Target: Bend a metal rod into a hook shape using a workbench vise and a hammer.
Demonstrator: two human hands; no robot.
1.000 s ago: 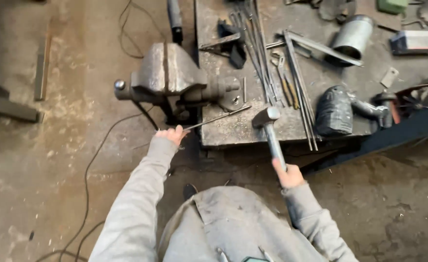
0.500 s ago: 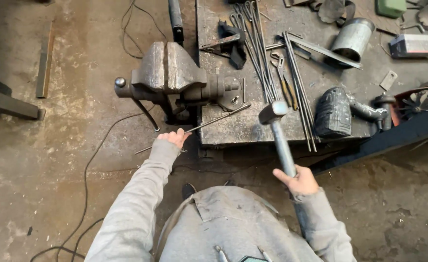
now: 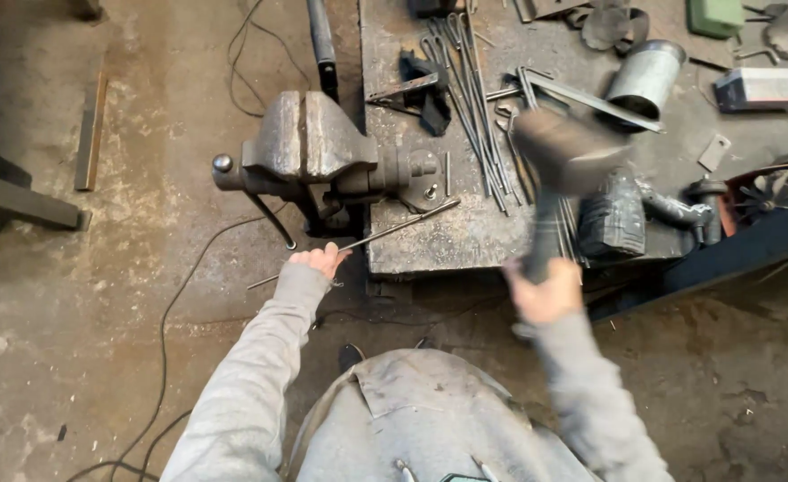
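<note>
Both hands are busy: the left hand has its fingers closed around a thin metal rod, whose far end rests on the steel tabletop beside the vise. The right hand, blurred, grips a hammer raised over the tabletop

- The left arm, in a grey sleeve, reaches forward and slightly inward, nearly straight.
- The left hand is closed, fingers curled under, knuckles up, gripping a thin rod.
- The right arm is bent at the elbow, forearm raised.
- The right hand is blurred, clenched in a fist round a hammer handle.
</note>
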